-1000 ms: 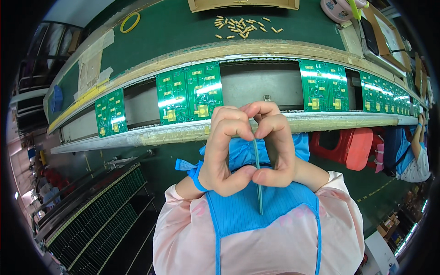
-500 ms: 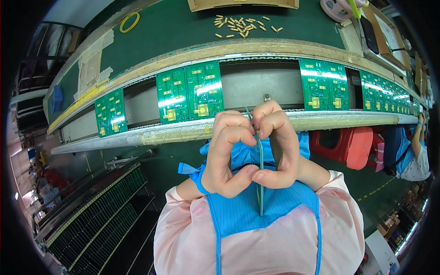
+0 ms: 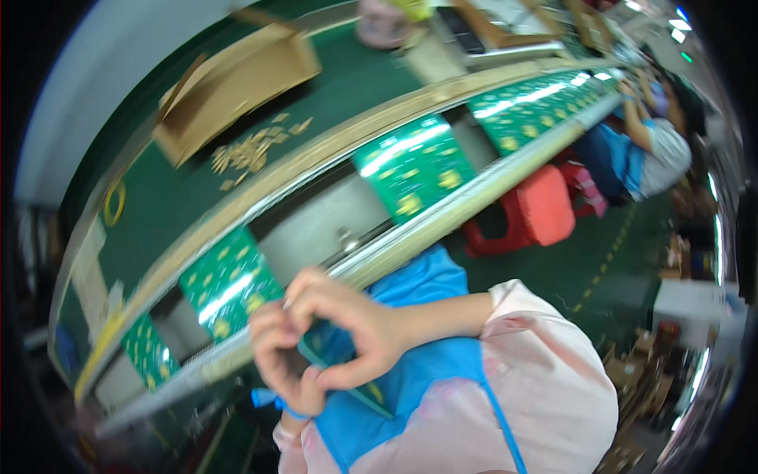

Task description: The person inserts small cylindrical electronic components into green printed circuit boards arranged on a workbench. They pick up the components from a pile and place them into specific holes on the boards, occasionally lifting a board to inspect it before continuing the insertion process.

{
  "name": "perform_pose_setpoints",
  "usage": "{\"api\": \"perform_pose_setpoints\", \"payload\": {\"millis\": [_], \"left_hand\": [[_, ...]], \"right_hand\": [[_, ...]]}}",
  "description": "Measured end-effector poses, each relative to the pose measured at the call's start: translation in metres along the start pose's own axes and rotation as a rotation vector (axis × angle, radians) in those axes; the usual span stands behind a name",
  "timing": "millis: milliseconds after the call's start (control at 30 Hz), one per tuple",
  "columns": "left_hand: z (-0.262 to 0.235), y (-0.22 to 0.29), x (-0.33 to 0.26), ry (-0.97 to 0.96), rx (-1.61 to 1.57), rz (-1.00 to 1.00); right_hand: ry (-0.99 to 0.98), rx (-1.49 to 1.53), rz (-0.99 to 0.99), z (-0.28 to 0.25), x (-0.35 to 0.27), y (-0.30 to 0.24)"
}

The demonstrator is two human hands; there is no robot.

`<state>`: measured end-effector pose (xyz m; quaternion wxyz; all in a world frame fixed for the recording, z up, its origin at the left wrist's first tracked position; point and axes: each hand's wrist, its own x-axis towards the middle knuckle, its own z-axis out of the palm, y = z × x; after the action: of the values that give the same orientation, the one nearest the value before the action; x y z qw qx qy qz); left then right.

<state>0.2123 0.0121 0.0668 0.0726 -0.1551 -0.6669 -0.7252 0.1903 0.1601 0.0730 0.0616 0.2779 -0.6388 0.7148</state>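
Note:
Both my hands close on a thin green circuit board [image 3: 377, 399], seen nearly edge-on in front of my blue apron. My left hand [image 3: 278, 355] pinches it from the left, with a blue band at the wrist. From the other side my right hand [image 3: 347, 320] grips it, fingers curled and thumb pressed near the left thumb. Beyond my hands, green circuit boards sit on the rail track, among them one board [image 3: 230, 282] just past my left hand and another pair [image 3: 414, 167] farther right. The picture is smeared by motion.
An open cardboard box [image 3: 237, 83] stands on the green bench behind a pile of small tan components [image 3: 251, 150]. A yellow ring [image 3: 115, 202] lies at left. Red stools [image 3: 545, 207] and a co-worker [image 3: 651, 154] are along the track at right.
The view has swung to the right and tilted, so the track now slants upward to the right. The co-worker and cardboard box show more. Both hands still hold the circuit board.

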Motion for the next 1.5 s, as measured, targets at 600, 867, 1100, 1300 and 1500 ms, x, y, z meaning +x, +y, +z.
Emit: {"api": "perform_pose_setpoints", "payload": {"millis": [600,867,1100,1300,1500], "left_hand": [[0.01,0.012,0.012,0.028,-0.001,-0.128],[-0.002,0.004,-0.001,-0.023,-0.126,-0.062],[-0.053,0.039,-0.03,-0.239,-0.016,-0.488],[-0.065,0.056,-0.053,0.173,-0.34,-0.597],[-0.139,0.026,-0.037,0.499,-0.484,-0.458]], "right_hand": [[-0.075,0.069,0.052,-0.01,0.003,0.0],[-0.195,0.24,0.167,-0.025,-0.003,0.009],[-0.45,-0.188,0.32,-0.055,-0.017,0.041],[-0.511,-0.145,0.581,-0.065,-0.009,0.048],[-0.037,0.47,0.68,-0.113,-0.017,0.078]]}}
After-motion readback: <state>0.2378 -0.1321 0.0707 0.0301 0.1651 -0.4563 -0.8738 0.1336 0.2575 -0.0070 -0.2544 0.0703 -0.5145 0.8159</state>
